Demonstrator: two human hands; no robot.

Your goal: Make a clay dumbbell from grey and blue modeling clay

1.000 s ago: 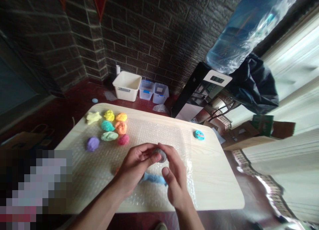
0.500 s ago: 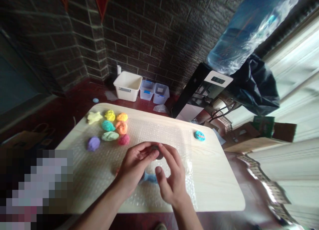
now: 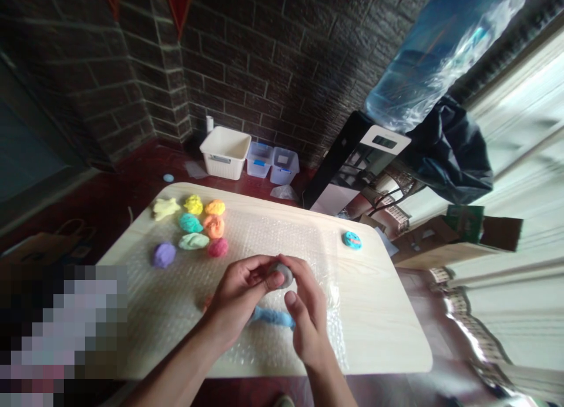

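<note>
The left hand (image 3: 238, 301) and the right hand (image 3: 306, 319) are both half curled, and their fingertips hold a small grey clay ball (image 3: 282, 275) between them, above the bubble wrap (image 3: 264, 236). Below the ball, a blue clay roll (image 3: 271, 316) lies almost sideways, its long axis going left to right, a little nearer the right hand.

The bare left hand (image 3: 240, 301) and right hand (image 3: 308, 322) cup toward each other, fingers curved, fingertips nearly meeting.
</note>
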